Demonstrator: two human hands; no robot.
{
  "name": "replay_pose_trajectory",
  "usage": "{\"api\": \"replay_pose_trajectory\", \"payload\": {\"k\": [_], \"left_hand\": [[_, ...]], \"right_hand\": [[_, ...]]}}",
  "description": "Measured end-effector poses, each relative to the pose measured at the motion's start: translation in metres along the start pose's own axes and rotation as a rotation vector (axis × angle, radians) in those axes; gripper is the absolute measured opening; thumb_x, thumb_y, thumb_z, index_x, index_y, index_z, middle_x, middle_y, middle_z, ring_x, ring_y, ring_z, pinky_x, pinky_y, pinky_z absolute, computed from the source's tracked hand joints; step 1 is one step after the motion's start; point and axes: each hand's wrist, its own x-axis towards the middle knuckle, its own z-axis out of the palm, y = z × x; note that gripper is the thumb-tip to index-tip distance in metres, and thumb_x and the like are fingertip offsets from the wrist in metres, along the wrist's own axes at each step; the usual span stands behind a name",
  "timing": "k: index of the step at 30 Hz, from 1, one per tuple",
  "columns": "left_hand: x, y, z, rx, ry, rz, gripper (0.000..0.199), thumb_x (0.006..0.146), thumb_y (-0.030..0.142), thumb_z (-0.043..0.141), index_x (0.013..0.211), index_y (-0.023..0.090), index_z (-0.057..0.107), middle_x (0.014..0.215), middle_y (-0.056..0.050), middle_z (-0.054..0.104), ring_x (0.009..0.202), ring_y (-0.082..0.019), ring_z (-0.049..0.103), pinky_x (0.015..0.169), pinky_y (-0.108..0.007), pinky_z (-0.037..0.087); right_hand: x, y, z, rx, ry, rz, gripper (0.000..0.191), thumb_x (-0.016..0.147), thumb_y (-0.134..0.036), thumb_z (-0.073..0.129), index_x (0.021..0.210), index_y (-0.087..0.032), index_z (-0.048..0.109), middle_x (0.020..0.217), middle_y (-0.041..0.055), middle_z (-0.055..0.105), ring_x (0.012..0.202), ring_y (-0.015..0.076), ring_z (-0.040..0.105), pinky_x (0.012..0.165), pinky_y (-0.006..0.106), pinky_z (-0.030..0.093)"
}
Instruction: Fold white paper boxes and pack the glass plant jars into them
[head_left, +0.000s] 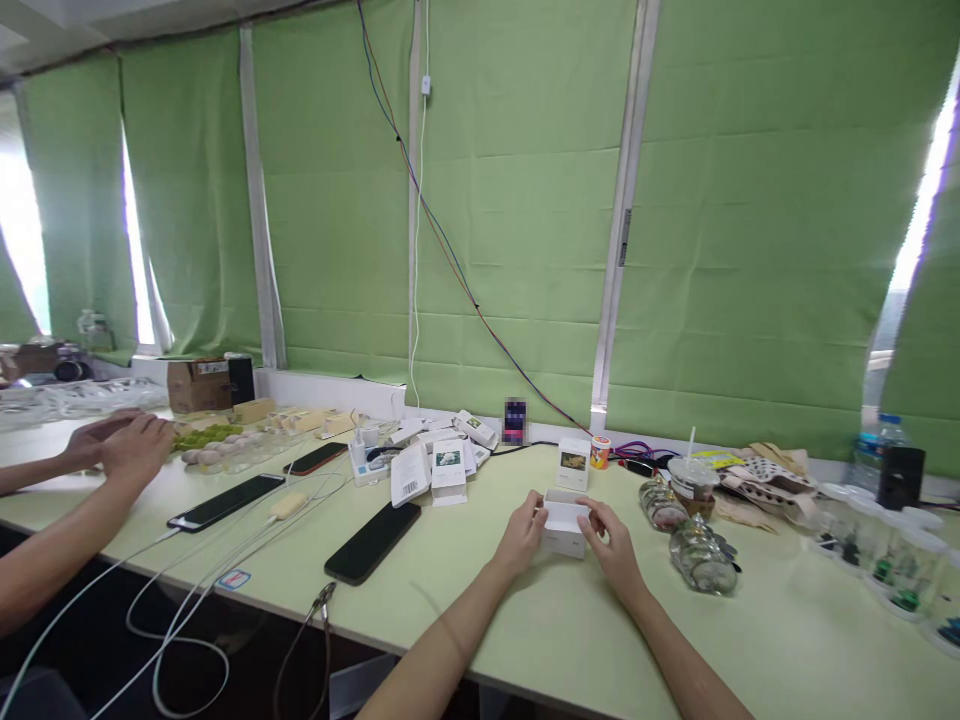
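Note:
A small white cardboard box (pixel 565 542) with its top open sits on the pale table in front of me, held between both hands. My left hand (pixel 523 535) is closed on its left side, thumb and fingers at the upper edge. On the opposite side, my right hand (pixel 611 545) pinches the right edge of the box. Just behind it stands another white box (pixel 573 464) with a picture on its front. Left of my hands, a black phone (pixel 373 543) lies flat. A pile of white boxes, one with a flower picture (pixel 449 473), lies farther back.
Glass jars (pixel 703 556), a drink cup with a straw (pixel 692 478) and clear plastic cups (pixel 907 565) stand to the right. White cables (pixel 202 590) hang over the front edge at left. Another person's hands (pixel 127 445) are near egg-shaped items (pixel 225 449).

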Motion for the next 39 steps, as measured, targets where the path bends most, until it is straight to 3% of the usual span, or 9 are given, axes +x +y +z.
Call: {"api": "replay_pose_trajectory", "payload": {"k": [4, 8, 11, 14, 17, 22, 30, 35, 39], "left_hand": [[0.004, -0.004, 0.002, 0.132, 0.074, -0.057, 0.035, 0.093, 0.051, 0.027, 0.08, 0.022, 0.043, 0.069, 0.002, 0.05, 0.064, -0.015, 0.047, 0.059, -0.025, 0.035], [0.004, -0.007, 0.003, 0.176, 0.083, -0.061, 0.036, 0.094, 0.048, 0.024, 0.076, 0.022, 0.041, 0.065, 0.003, 0.047, 0.062, -0.015, 0.045, 0.056, -0.024, 0.032], [0.003, -0.006, 0.003, 0.182, 0.076, -0.061, 0.035, 0.095, 0.047, 0.025, 0.076, 0.022, 0.041, 0.065, 0.002, 0.048, 0.061, -0.015, 0.045, 0.056, -0.025, 0.031], [0.002, -0.003, 0.003, 0.199, 0.07, -0.062, 0.035, 0.095, 0.047, 0.024, 0.077, 0.023, 0.042, 0.065, 0.002, 0.048, 0.061, -0.016, 0.045, 0.056, -0.026, 0.031], [0.002, -0.001, 0.002, 0.211, 0.068, -0.058, 0.034, 0.095, 0.046, 0.024, 0.076, 0.023, 0.041, 0.065, 0.002, 0.047, 0.061, -0.016, 0.045, 0.057, -0.026, 0.031], [0.001, 0.0, 0.002, 0.225, 0.053, -0.039, 0.033, 0.095, 0.045, 0.025, 0.075, 0.023, 0.04, 0.064, 0.003, 0.047, 0.06, -0.015, 0.045, 0.056, -0.025, 0.031], [0.002, 0.001, 0.004, 0.226, 0.053, -0.036, 0.033, 0.095, 0.044, 0.026, 0.076, 0.022, 0.042, 0.065, 0.003, 0.048, 0.06, -0.014, 0.044, 0.055, -0.024, 0.031], [0.001, -0.001, 0.004, 0.221, 0.051, -0.026, 0.033, 0.095, 0.043, 0.027, 0.076, 0.022, 0.043, 0.066, 0.003, 0.049, 0.061, -0.014, 0.045, 0.056, -0.024, 0.032], [0.001, -0.002, 0.004, 0.227, 0.042, -0.029, 0.033, 0.095, 0.044, 0.028, 0.075, 0.022, 0.043, 0.066, 0.003, 0.05, 0.062, -0.014, 0.046, 0.056, -0.024, 0.032]], "right_hand": [[-0.001, -0.004, 0.002, 0.026, -0.018, 0.005, 0.037, 0.086, -0.04, 0.051, 0.118, -0.021, 0.058, 0.07, -0.0014, 0.052, 0.063, 0.016, 0.05, 0.061, 0.028, 0.043], [-0.003, -0.004, 0.005, 0.097, 0.016, 0.13, 0.051, 0.089, -0.043, 0.045, 0.134, -0.019, 0.042, 0.06, -0.006, 0.047, 0.055, 0.015, 0.048, 0.056, 0.026, 0.041], [-0.005, 0.002, 0.007, 0.081, 0.0, 0.182, 0.048, 0.09, -0.049, 0.04, 0.126, -0.02, 0.052, 0.06, -0.0036, 0.055, 0.058, 0.0177, 0.053, 0.057, 0.029, 0.044], [-0.006, 0.007, 0.007, 0.009, -0.023, 0.123, 0.044, 0.09, -0.05, 0.037, 0.117, -0.023, 0.059, 0.084, 0.0034, 0.066, 0.08, 0.0224, 0.06, 0.072, 0.035, 0.048], [-0.006, 0.009, 0.005, -0.048, -0.077, 0.053, 0.041, 0.093, -0.047, 0.033, 0.118, -0.025, 0.058, 0.096, 0.0062, 0.064, 0.095, 0.0237, 0.055, 0.085, 0.04, 0.044], [-0.005, 0.012, 0.004, -0.011, -0.026, 0.075, 0.046, 0.094, -0.047, 0.026, 0.114, -0.022, 0.059, 0.095, 0.007, 0.059, 0.097, 0.0234, 0.053, 0.088, 0.04, 0.042], [-0.005, 0.012, 0.007, 0.043, 0.058, 0.137, 0.06, 0.092, -0.052, 0.029, 0.144, -0.023, 0.024, 0.12, 0.0084, 0.052, 0.114, 0.0244, 0.048, 0.097, 0.041, 0.038], [-0.006, 0.007, 0.008, 0.044, -0.045, 0.146, 0.051, 0.093, -0.05, 0.03, 0.13, -0.019, 0.046, 0.124, 0.0106, 0.055, 0.117, 0.0235, 0.049, 0.099, 0.038, 0.038], [-0.006, 0.002, 0.007, 0.048, -0.092, 0.175, 0.045, 0.094, -0.048, 0.029, 0.115, -0.019, 0.056, 0.111, 0.0099, 0.063, 0.102, 0.0231, 0.057, 0.089, 0.036, 0.044]]}}
